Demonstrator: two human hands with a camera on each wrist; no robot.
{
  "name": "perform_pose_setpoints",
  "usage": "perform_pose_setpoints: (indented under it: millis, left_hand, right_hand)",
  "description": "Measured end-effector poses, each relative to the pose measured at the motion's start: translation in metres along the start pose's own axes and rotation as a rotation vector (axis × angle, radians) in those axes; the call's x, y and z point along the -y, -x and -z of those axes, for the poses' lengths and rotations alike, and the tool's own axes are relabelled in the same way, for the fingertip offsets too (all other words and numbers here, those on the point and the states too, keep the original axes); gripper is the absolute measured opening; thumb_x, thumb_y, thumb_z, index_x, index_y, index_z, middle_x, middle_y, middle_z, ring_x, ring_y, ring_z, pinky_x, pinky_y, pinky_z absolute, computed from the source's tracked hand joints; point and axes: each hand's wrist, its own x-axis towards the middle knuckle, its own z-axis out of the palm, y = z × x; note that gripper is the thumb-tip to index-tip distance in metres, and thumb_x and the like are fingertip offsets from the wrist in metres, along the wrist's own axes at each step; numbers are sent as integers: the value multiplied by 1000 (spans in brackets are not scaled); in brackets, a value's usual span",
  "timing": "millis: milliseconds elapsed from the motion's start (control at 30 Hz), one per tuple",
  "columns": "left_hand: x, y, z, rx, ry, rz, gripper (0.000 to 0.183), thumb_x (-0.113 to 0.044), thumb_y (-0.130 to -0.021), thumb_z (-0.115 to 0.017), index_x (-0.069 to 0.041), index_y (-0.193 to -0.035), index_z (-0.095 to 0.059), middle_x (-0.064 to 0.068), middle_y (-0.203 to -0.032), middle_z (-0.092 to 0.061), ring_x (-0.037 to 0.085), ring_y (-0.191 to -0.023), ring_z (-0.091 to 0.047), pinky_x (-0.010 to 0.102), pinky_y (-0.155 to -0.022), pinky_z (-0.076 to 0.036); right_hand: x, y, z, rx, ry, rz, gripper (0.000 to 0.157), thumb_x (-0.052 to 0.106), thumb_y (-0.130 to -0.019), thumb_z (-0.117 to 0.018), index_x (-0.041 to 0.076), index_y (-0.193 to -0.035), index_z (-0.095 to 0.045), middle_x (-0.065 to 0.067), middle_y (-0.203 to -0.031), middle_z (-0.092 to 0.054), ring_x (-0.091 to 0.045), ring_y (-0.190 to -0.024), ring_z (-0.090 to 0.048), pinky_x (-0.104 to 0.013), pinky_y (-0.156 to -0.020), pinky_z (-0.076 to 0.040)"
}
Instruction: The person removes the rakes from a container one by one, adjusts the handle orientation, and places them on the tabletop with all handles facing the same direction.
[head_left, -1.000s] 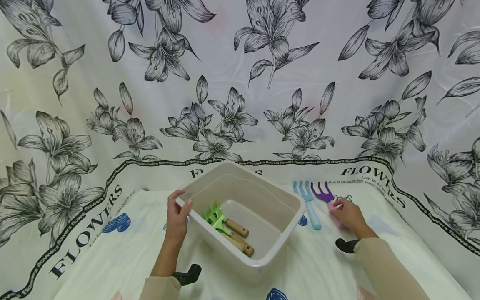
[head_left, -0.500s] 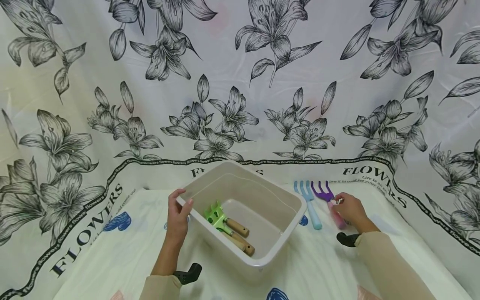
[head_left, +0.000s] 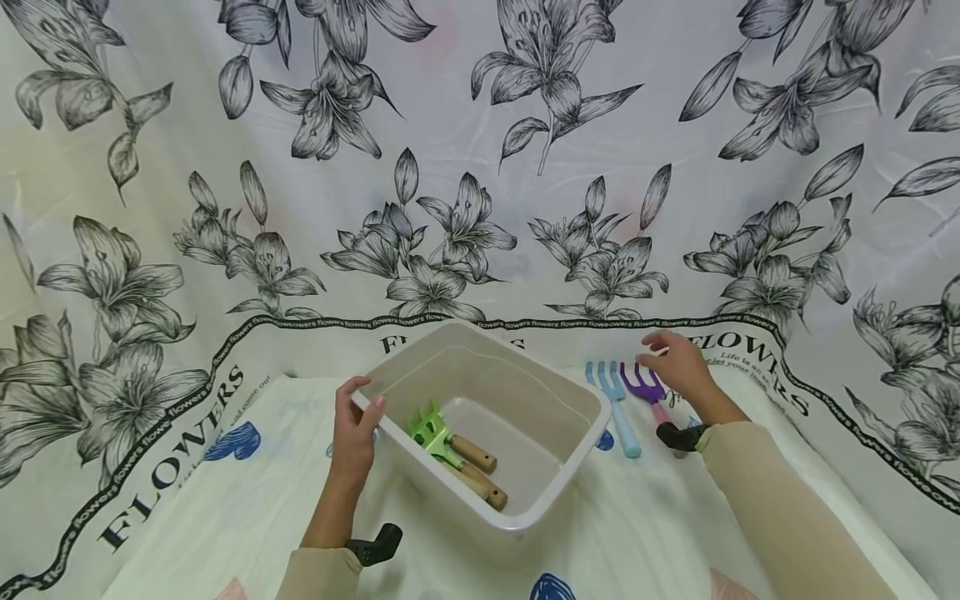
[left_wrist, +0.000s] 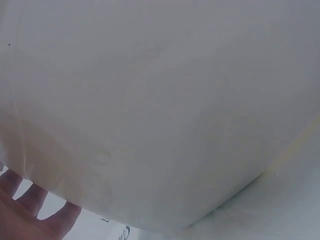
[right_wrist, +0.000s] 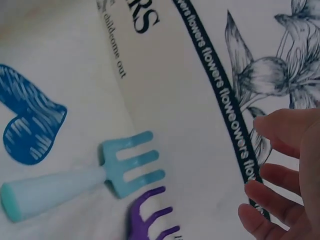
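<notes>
My left hand (head_left: 354, 437) grips the left corner of the rim of a beige plastic bin (head_left: 517, 392), tilted toward me. The bin's outer wall (left_wrist: 160, 110) fills most of the left wrist view. Green garden tools (head_left: 431, 437) with wooden handles lie inside the bin. On the cloth to its right are a light blue hand fork (head_left: 623, 421) and a purple hand fork (head_left: 647, 388) with a pink handle, side by side. Fingers loosely bent and holding nothing, my right hand (head_left: 681, 367) hovers by the purple tines; its wrist strap partly hides the pink handle.
A pale cloth (head_left: 240, 500) with blue and pink prints covers the surface. Behind it and at both sides hangs a white curtain (head_left: 450, 125) with black lily drawings. Black camera mounts (head_left: 378, 546) stick out from both wrists.
My right hand has come off the purple fork's pink handle and moved up and away, past its tines. The fork stays on the cloth. The left hand and bin have hardly moved.
</notes>
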Motion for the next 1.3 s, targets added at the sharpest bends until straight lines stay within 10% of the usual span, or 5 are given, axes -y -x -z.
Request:
perform_pose_setpoints:
  millis: [467, 1000, 1300]
  left_hand:
    - [3, -1, 2, 7, -2, 9, 46, -20, -102, -48, -12, -142, -28, 15, -139, -41, 32, -120, -47, 15, -84, -45]
    - [3, 0, 3, 14, -26, 39, 47, -23, -102, -48, -16, -143, -27, 13, -139, -41, 25, -116, -47, 19, -89, -43]
    - [3, -2, 4, 29, -18, 29, 47, -23, -102, -48, -15, -143, -27, 14, -140, -40, 28, -120, -46, 28, -93, -42]
  right_hand:
    - [102, -27, 7, 52, -84, 197, 41, 20, -94, -66, 3, -129, -54, -22, -128, -52, -37, -110, -54, -51, -83, -49]
    - [188, -33, -37, 231, -138, 394, 43, 16, -90, -70, 8, -130, -56, -18, -128, -50, -30, -102, -60, -44, -78, -51]
    - [215, -30, -67, 325, -108, 366, 45, 19, -90, -70, 11, -131, -55, -15, -127, -50, -29, -105, -58, -41, -81, -50]
